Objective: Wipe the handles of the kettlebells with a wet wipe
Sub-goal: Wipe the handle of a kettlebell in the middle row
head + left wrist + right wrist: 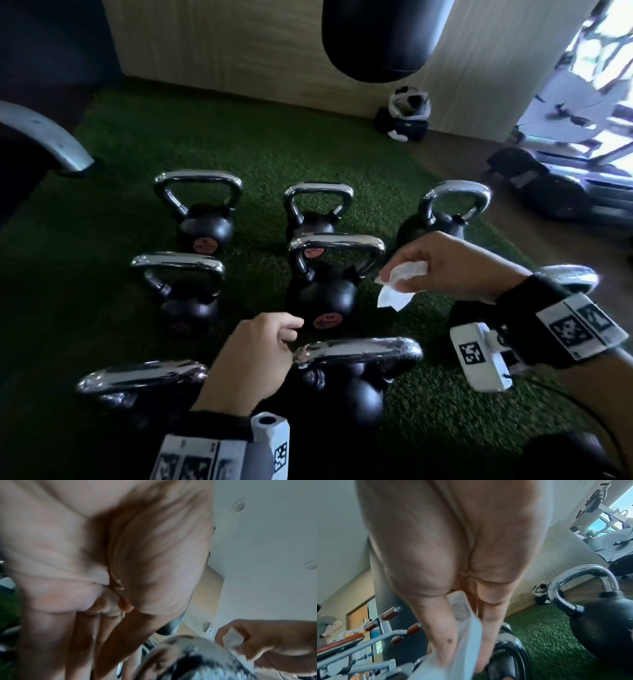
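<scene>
Several black kettlebells with chrome handles stand on green turf (102, 308). My right hand (394, 270) pinches a crumpled white wet wipe (397, 291) (467, 635) in the air, just right of the middle kettlebell's handle (337, 243) and apart from it. My left hand (287, 334) hangs with loosely curled fingers and holds nothing, beside the left end of the front middle kettlebell's handle (359, 349) (188, 655). The left wrist view also catches the right hand (274, 649) with the wipe (233, 638). Another kettlebell (604, 622) stands to the right of my right hand.
A black punching bag (383, 37) hangs over the back of the turf before a wooden wall. A grey machine leg (44, 137) sits at far left. Black and white gear (407, 113) lies by the wall, and exercise machines (565, 192) stand at right.
</scene>
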`<state>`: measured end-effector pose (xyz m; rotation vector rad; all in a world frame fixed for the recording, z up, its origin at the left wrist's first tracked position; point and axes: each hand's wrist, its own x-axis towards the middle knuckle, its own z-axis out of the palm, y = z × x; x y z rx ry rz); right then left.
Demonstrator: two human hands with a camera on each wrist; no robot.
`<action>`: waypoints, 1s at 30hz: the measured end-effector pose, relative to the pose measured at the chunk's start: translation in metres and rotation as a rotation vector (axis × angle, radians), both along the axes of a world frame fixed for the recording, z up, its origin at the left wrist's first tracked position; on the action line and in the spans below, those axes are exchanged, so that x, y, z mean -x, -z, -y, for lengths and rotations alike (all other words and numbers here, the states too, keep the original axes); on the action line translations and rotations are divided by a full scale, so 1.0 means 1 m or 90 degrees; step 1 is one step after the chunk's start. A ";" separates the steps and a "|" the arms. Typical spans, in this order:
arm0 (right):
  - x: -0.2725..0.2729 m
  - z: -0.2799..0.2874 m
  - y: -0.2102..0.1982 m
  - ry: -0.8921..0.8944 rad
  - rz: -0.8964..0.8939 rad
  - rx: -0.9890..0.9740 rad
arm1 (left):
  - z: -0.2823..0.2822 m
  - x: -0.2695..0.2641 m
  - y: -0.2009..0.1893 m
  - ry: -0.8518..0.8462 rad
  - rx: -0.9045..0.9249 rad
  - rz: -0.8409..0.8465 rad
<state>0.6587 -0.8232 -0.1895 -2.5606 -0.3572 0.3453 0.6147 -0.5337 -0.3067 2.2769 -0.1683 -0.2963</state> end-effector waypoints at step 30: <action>0.093 0.008 0.045 0.039 0.383 -0.176 | 0.046 0.038 0.066 -0.084 -0.008 -0.201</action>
